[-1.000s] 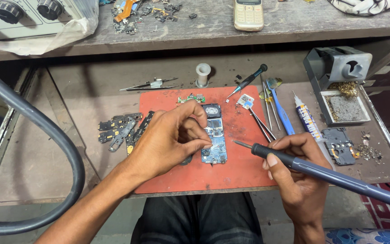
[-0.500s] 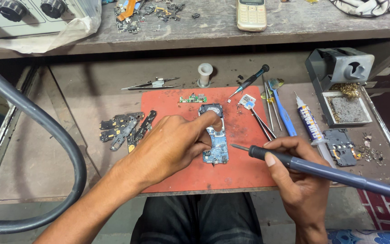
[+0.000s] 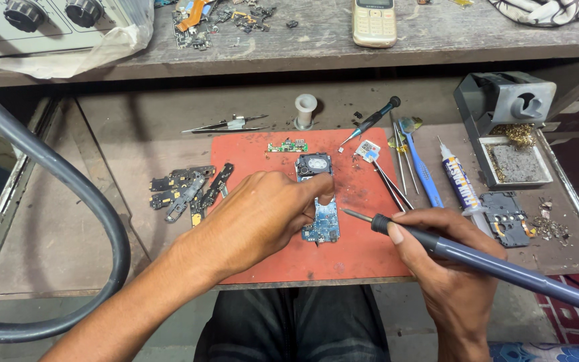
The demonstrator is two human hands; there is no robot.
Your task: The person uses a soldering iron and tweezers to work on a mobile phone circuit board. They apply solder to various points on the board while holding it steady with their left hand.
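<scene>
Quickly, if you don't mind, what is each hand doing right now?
Left hand: fingers curled, pressing on the blue circuit board on the red mat.
Right hand: closed around the soldering iron.

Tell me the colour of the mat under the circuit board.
The mat is red-orange, seen in the head view.

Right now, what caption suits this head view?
Left hand steadies a phone circuit board on a red mat; right hand holds a soldering iron.

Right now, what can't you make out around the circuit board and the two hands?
- Head view: the left hand covers the circuit board's left side.
- The soldering iron's cord end is cut off by the right edge.
- The right hand hides its own grip underneath.
- Board parts too small.
</scene>
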